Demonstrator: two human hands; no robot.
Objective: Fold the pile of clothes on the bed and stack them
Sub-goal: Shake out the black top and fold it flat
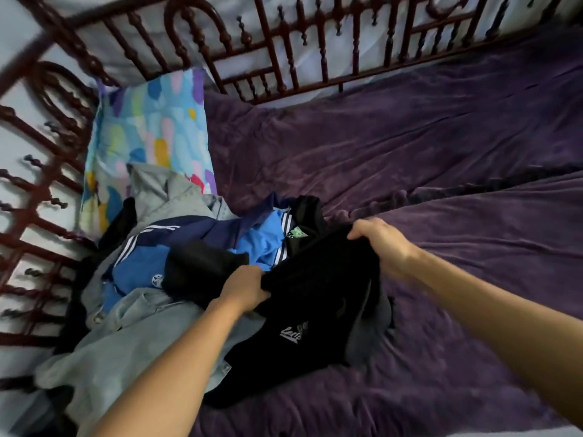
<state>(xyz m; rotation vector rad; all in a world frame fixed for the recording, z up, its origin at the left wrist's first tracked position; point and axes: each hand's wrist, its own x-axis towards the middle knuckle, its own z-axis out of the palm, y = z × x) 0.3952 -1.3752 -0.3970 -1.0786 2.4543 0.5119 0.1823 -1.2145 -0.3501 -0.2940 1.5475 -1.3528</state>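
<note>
Plush purple bedspread [410, 146], matt black garment [315, 310], glossy turned-wood rails [284, 36].

open purple blanket [441, 146] right, clothes pile [151, 263] left, railing [315, 58] behind

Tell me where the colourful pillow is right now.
In the head view the pillow lies at upper left, in the corner of the bed frame, just behind the pile of clothes.

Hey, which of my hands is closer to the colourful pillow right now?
Left. The left hand grips the black garment beside the clothes pile below the pillow; the right hand grips it farther right.
</note>
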